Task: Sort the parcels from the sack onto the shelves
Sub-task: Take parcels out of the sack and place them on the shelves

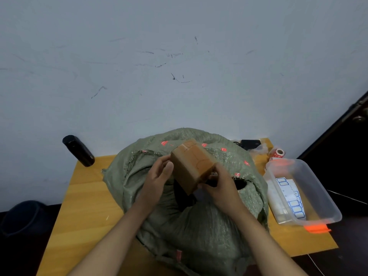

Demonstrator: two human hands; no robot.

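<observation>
Head-camera view showed a brown cardboard parcel (194,165) held up between both hands, just above the dark mouth of the green woven sack (199,220) on the yellow wooden table (85,206). The left hand (157,181) pressed its fingers and thumb against the parcel's left side, while the right hand (221,188) gripped its lower right corner. To the right of the right hand stood a clear plastic bin (312,188) of labels; a black bottle (78,150) stood beyond the left hand.

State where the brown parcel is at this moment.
In the head view, the brown parcel is at centre, held tilted between the left hand and right hand, above the green sack's opening.
</observation>
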